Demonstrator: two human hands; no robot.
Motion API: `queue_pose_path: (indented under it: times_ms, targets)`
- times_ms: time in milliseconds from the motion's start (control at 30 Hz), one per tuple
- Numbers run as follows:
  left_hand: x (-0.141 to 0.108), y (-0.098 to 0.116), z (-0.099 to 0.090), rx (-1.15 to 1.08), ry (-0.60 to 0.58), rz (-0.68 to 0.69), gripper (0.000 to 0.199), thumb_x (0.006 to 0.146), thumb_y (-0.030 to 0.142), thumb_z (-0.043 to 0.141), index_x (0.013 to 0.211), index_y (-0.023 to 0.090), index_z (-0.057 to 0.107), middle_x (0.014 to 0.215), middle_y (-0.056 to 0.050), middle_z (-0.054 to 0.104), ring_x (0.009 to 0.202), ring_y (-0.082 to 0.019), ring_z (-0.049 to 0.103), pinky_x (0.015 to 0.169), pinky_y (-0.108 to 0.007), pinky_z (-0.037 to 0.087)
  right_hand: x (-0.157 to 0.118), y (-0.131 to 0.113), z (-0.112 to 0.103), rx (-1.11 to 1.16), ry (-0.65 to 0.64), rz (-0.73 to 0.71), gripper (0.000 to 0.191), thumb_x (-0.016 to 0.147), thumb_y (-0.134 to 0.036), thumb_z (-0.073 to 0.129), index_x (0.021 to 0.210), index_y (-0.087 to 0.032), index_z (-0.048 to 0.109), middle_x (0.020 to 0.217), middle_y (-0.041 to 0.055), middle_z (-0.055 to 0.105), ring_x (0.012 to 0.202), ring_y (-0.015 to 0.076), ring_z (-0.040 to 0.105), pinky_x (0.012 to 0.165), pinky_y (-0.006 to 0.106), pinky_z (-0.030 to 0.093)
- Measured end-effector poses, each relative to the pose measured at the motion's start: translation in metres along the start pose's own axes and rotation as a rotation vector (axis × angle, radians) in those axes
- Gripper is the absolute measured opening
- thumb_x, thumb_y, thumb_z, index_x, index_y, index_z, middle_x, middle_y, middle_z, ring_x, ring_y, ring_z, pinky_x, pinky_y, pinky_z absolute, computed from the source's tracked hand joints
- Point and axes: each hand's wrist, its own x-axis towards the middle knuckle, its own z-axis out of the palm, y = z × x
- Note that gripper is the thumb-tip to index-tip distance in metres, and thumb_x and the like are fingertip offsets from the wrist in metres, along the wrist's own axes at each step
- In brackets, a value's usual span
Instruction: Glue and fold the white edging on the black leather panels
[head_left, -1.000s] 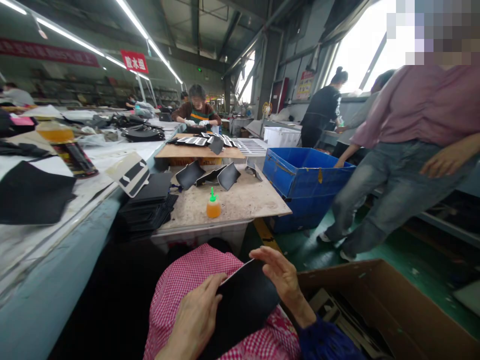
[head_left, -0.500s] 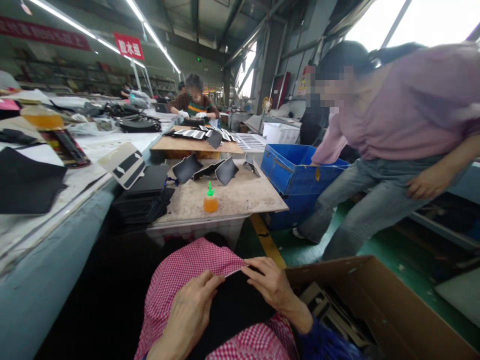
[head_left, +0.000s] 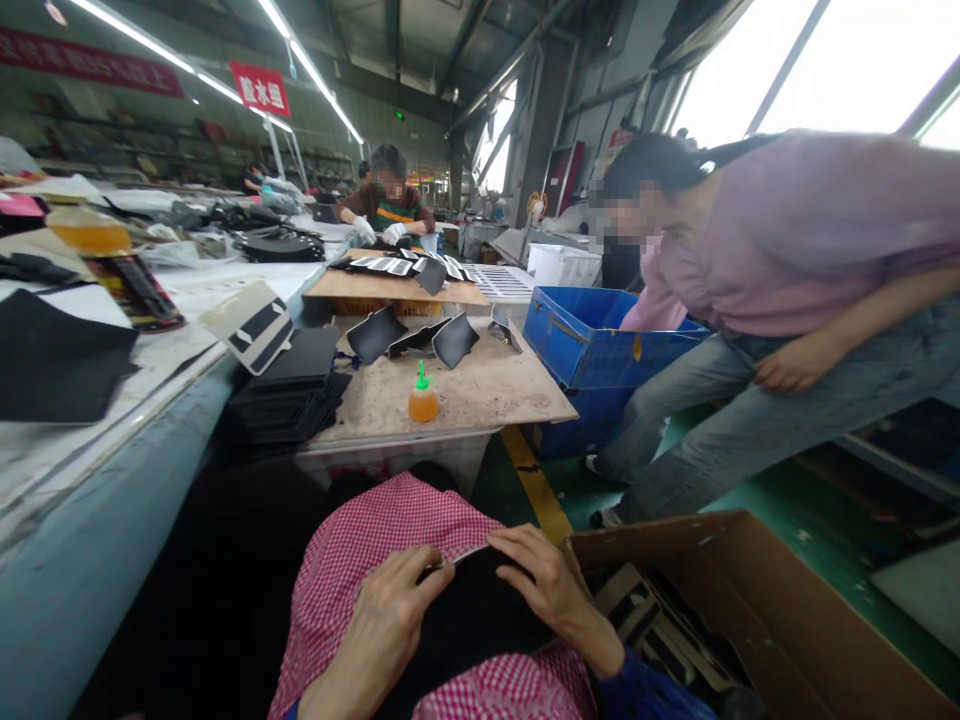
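Observation:
A black leather-like panel [head_left: 480, 610] lies across my lap on a red-and-white checked apron [head_left: 390, 510], a thin pale line along its far edge. My left hand [head_left: 386, 610] pinches that edge near its left end, thumb on the black face and fingers behind. My right hand [head_left: 544, 580] has its fingers over the same edge further right, the thumb on the black face. Beyond my knees, a small glue bottle [head_left: 423, 400] with a green nozzle and amber liquid stands on a worn board [head_left: 510, 395].
Curved black panels [head_left: 454, 342] and a black stack [head_left: 292, 385] sit ahead. To the right is an open cardboard box [head_left: 795, 590] holding beige-and-black pieces. A co-worker [head_left: 795, 250] bends over a blue bin [head_left: 559, 340]; another person [head_left: 390, 200] works behind. A long table [head_left: 172, 400] runs left.
My right thumb has moved away from the panel's edge onto its face, while both hands stay at the edge. The co-worker on the right has bent lower over the blue bin.

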Motion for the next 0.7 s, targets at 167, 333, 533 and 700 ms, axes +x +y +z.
queue_pose_path:
  times_ms: [167, 333, 533, 700]
  targets:
    - [-0.002, -0.006, 0.008, 0.001, 0.069, 0.026, 0.045, 0.087, 0.000, 0.036, 0.103, 0.025, 0.069, 0.101, -0.007, 0.070, 0.088, -0.021, 0.070, 0.073, -0.033, 0.059, 0.002, -0.001, 0.003, -0.014, -0.005, 0.034, 0.044, 0.097, -0.030, 0.057, 0.140, -0.022, 0.052, 0.125, 0.0112, 0.068, 0.111, 0.0244, 0.064, 0.091, 0.043, 0.056]
    - [0.006, -0.007, 0.010, -0.046, 0.072, -0.009, 0.027, 0.094, 0.011, 0.041, 0.097, 0.022, 0.065, 0.089, -0.004, 0.067, 0.073, -0.015, 0.068, 0.063, -0.024, 0.055, 0.021, -0.017, 0.006, -0.102, 0.009, -0.055, 0.034, 0.091, -0.024, 0.066, 0.124, -0.030, 0.064, 0.136, 0.0079, 0.058, 0.126, 0.0276, 0.052, 0.102, 0.050, 0.047]
    - [0.010, -0.003, 0.010, -0.089, 0.059, -0.078, 0.019, 0.094, 0.013, 0.045, 0.089, 0.022, 0.061, 0.085, -0.002, 0.065, 0.072, -0.016, 0.067, 0.063, -0.025, 0.054, 0.036, -0.031, 0.009, -0.142, 0.135, -0.207, 0.019, 0.097, -0.020, 0.057, 0.108, -0.027, 0.070, 0.110, 0.0031, 0.068, 0.101, 0.0190, 0.058, 0.084, 0.035, 0.049]
    - [0.011, -0.003, 0.008, -0.113, 0.025, -0.121, 0.018, 0.091, 0.012, 0.048, 0.087, 0.023, 0.062, 0.086, -0.001, 0.065, 0.072, -0.017, 0.067, 0.062, -0.026, 0.053, 0.030, -0.035, 0.009, -0.148, 0.124, -0.212, 0.023, 0.099, -0.021, 0.052, 0.114, -0.029, 0.068, 0.105, 0.0028, 0.067, 0.095, 0.0170, 0.057, 0.080, 0.033, 0.045]
